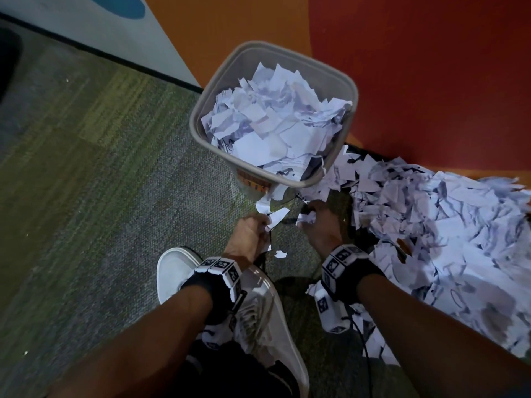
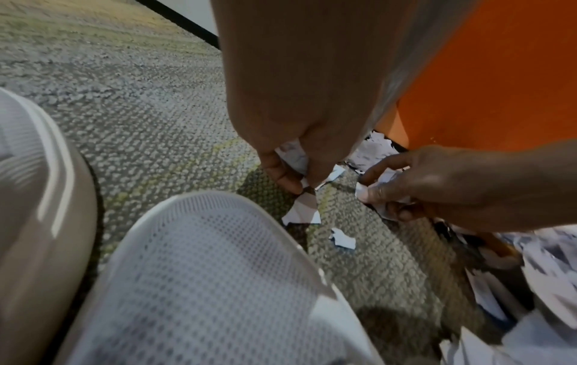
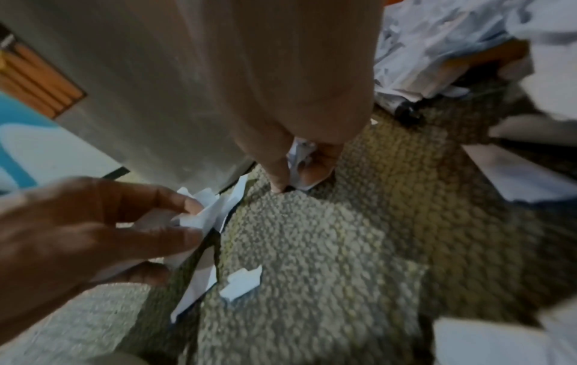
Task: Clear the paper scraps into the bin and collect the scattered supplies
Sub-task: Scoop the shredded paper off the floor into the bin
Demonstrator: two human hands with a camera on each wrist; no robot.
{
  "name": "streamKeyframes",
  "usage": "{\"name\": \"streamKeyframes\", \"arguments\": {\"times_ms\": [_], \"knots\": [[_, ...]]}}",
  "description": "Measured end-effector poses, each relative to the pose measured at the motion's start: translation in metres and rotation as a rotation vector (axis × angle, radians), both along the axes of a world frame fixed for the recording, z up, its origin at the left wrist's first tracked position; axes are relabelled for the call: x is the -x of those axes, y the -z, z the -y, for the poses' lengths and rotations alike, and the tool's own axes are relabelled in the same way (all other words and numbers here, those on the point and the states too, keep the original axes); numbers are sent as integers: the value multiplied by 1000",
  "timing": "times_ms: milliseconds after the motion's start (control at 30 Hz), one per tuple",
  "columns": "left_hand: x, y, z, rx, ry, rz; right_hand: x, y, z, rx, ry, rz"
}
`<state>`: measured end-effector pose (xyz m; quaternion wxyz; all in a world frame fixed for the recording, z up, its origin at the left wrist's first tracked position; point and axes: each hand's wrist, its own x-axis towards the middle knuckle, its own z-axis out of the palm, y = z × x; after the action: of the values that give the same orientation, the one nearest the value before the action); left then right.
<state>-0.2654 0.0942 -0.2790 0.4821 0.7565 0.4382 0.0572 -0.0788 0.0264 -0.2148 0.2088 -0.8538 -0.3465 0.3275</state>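
A grey bin (image 1: 201, 110) heaped with torn white paper stands on the carpet against the wall. A big pile of paper scraps (image 1: 431, 239) covers the floor to its right. Just in front of the bin my left hand (image 1: 265, 226) pinches several scraps (image 2: 293, 158) in curled fingers. Close beside it, my right hand (image 1: 307, 218) grips a crumpled scrap (image 3: 298, 158) low over the carpet. A small loose scrap (image 1: 281, 254) lies between my wrists, and another scrap (image 2: 304, 212) lies under my left fingers.
My white mesh shoe (image 1: 178, 271) stands just behind the left hand. An orange and red wall (image 1: 402, 67) rises behind the bin and the pile. Green-grey carpet (image 1: 100, 168) stretches to the left. A thin black cable (image 1: 359, 331) trails from my right wrist.
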Motion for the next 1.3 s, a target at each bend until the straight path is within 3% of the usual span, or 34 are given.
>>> {"name": "streamKeyframes", "arguments": {"times_ms": [100,233,300,333,400,533,567,700,833,1000,1133,1200,1300], "knots": [[-9,-35,-3,72,-207,20,1,4,-8,92,-61,45],[-4,-52,-3,204,-292,24,3,-4,-6,85,-77,31],[5,-51,-4,51,-226,-51,8,-10,-2,41,-80,-4],[9,-53,-7,-41,-117,-76,10,-14,1,39,-74,-27],[6,-73,-7,-78,-13,-121,15,-19,7,1,-42,-64],[1,-116,-10,2,7,-34,18,-39,16,-92,-5,-119],[0,-125,-12,111,-28,-1,18,-47,17,-98,1,-141],[4,-141,-22,21,82,96,13,-83,25,-147,16,-201],[-3,-221,-12,56,180,1,8,-137,34,-229,10,-208],[0,-281,-16,-32,350,-95,5,-215,30,-449,-95,-107],[-1,-332,-29,-32,450,-100,-2,-252,5,-517,-110,-38],[-4,-355,-43,-24,374,-41,-3,-268,-8,-534,-71,-63],[-12,-374,-66,-62,72,76,-3,-274,-36,-514,4,-75]]}}
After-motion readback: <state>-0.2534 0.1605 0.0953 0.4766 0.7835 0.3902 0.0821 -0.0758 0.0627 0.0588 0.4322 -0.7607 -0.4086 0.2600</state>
